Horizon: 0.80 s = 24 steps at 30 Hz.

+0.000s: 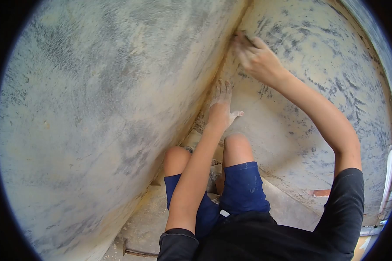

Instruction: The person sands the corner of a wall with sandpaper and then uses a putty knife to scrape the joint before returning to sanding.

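Dusted with pale powder, my left hand lies with its fingers spread against the surface by the seam, with nothing in it. Higher up and to the right, my right hand is closed around a small dark object beside the upper part of the same seam. My right fingers are a little blurred, and most of the object is hidden by them.
A large mottled grey panel rises on the left, and a curved, patchy panel on the right. My bent knees are below my left hand. A curved dark bar lies on the dusty floor at the bottom.
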Available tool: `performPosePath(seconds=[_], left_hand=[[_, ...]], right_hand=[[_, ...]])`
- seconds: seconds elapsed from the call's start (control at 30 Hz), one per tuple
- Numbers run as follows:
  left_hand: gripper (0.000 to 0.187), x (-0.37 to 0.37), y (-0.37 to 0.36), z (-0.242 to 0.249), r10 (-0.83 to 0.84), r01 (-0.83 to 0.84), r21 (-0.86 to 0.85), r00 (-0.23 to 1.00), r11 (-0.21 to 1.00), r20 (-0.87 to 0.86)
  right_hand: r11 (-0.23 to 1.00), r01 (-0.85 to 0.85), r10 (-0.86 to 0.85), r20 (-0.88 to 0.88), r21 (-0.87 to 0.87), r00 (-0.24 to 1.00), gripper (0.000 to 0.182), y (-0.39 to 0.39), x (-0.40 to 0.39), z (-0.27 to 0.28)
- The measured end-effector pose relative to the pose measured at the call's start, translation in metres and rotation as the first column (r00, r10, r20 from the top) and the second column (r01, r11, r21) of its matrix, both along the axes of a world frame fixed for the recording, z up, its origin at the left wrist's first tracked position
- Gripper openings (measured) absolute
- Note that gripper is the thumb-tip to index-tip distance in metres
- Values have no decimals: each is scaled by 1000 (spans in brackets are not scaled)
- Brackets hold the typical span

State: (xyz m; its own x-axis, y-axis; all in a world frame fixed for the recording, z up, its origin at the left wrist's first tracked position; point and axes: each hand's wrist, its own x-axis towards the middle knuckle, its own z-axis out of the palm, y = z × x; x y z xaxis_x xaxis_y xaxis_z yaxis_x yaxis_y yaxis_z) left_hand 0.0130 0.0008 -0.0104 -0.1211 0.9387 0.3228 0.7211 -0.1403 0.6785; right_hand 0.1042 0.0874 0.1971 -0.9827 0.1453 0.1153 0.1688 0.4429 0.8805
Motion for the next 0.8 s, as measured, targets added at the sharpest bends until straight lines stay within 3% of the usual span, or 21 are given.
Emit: performPosePath(seconds=[0.07, 0.1, 0.17, 0.2, 0.33, 0.4, 0.53, 0.6, 0.8], left_hand=[[132, -4, 4, -2, -70, 75, -106, 996, 992, 48], [132, -4, 3, -1, -71, 76, -102, 996, 992, 48], [132, -4, 0, 2, -22, 22, -16, 1000, 1000, 10], [132, -3, -1, 0, -20, 20, -19, 1000, 1000, 16], [131, -1, 1, 0, -2, 2, 6, 1000, 1000, 6], [131, 1, 1, -1, 0, 0, -13, 1000, 1000, -2], [131, 0, 2, -3, -23, 23, -40, 1000, 999, -7], [131, -2, 1, -1, -9, 9, -15, 1000, 1000, -14], [131, -1, -1, 2, -14, 14, -2, 1000, 1000, 20]], right_hand=[[955, 279, -253, 210, -102, 944, 49, -8, -15, 4], [955, 279, -254, 209, -99, 944, 49, -5, -7, 11], [994, -103, 101, -67, -33, 993, 46, 9, 17, 27], [968, -239, 246, -106, 74, 964, 32, 9, 24, 40], [980, -175, 184, -101, 91, 978, 34, 8, 27, 27], [992, -72, 68, 39, 103, 997, 38, 17, 10, -2], [993, -78, 70, 83, 88, 994, 41, 1, 0, 5], [962, -265, 264, -30, -72, 964, 42, 4, 16, 24], [996, -90, 88, -65, -17, 994, 49, -10, 47, 39]])
